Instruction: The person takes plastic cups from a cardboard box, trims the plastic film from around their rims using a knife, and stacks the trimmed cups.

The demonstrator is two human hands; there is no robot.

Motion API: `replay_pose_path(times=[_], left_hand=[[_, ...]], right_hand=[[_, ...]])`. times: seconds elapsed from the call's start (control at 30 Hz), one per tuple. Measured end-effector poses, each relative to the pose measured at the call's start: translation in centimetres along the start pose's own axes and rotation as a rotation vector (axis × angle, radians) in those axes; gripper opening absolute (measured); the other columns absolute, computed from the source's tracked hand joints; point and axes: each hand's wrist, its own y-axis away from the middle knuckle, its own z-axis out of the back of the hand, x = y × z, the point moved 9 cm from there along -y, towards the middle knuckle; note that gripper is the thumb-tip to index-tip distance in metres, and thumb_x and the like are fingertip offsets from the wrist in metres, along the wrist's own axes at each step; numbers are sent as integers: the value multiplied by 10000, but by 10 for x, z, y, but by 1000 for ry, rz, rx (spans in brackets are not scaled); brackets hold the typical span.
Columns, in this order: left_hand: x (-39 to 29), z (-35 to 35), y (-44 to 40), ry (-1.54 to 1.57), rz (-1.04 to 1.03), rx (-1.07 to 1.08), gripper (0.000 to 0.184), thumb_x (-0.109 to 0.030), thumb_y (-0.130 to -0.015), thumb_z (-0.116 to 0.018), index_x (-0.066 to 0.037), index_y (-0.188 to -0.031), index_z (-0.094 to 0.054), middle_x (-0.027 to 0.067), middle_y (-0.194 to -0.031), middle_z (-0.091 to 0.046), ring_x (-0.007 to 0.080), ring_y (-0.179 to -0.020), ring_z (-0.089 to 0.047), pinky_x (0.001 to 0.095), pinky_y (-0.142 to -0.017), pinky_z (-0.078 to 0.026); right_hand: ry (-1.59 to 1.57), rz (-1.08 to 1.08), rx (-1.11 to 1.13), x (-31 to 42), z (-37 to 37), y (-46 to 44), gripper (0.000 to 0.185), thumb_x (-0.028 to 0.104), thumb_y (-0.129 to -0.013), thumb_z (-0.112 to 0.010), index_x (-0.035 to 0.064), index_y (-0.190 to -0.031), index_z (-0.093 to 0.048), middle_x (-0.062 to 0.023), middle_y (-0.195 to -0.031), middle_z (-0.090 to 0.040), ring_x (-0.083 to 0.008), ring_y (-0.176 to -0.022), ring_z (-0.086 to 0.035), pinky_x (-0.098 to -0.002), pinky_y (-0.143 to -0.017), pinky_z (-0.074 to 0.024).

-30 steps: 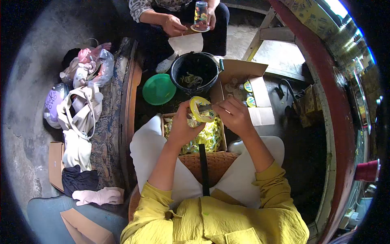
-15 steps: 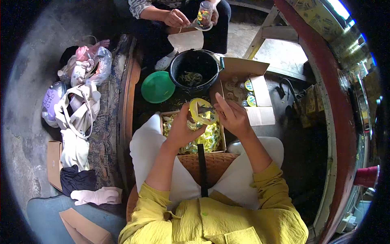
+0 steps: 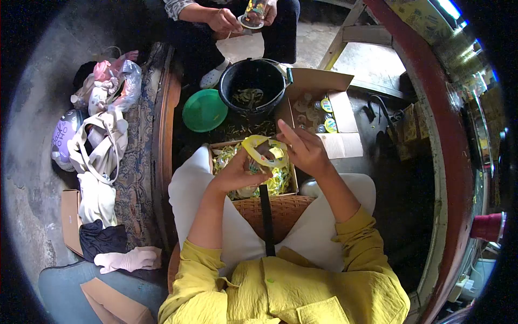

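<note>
My left hand (image 3: 237, 174) is closed around a clear plastic cup with a yellow printed rim (image 3: 251, 148), holding it over my lap. My right hand (image 3: 306, 149) grips the far side of the yellow band, its index finger pointing up and away. The band looks bent out of round, and whether it is partly loose from the cup I cannot tell. Below both hands sits a cardboard box (image 3: 295, 186) full of yellow and clear plastic strips. The fingertips of my right hand are partly hidden.
A black bucket (image 3: 223, 86) holding scraps stands ahead, with a green lid (image 3: 205, 110) beside it. To its right, an open carton (image 3: 342, 143) contains cups. Opposite, another person's hands (image 3: 225, 21) hold a clear cup (image 3: 254, 13). Bags (image 3: 102, 137) lie at left.
The yellow rim has turned and tilted between my hands, and its opening looks more bent. My right hand has shifted slightly. The whole view has moved a little, and the other person's cup sits higher.
</note>
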Motion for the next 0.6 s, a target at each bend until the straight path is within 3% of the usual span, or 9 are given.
replay_pose_path(times=[0.17, 0.37, 0.57, 0.6], left_hand=[[10, 0, 1, 37, 0, 63, 644, -54, -625, -675, -29, -1186, -360, 54, -1089, -474, 151, -1027, -437, 291, -838, -390], [-7, 16, -5, -180, -134, -127, 688, -44, -607, -658, -38, -1217, -339, 76, -1113, -464, 189, -1044, -435, 311, -918, -315], [0, 23, -8, -59, -267, -219, 726, -84, -547, -704, -34, -1180, -352, 76, -1092, -483, 191, -1038, -446, 316, -910, -324], [-8, 19, -8, -187, -283, -225, 712, -91, -551, -704, -35, -1170, -358, 78, -1080, -489, 193, -1027, -454, 315, -900, -333]], right_hand=[[-47, 31, -27, 6, 6, -3, 567, -33, -632, -569, 5, -1181, -429, -111, -732, -588, -220, -605, -568, -311, -546, -482], [7, -10, -19, -4, 8, -2, 571, -19, -646, -560, 24, -1197, -417, -99, -690, -570, -220, -579, -555, -320, -547, -474], [76, -86, 35, -12, 1, 2, 611, -9, -639, -555, 74, -1225, -403, -76, -585, -497, -215, -525, -516, -324, -512, -456], [77, -93, 36, -14, 0, 3, 617, -9, -636, -554, 77, -1228, -400, -73, -579, -489, -213, -524, -514, -321, -510, -456]])
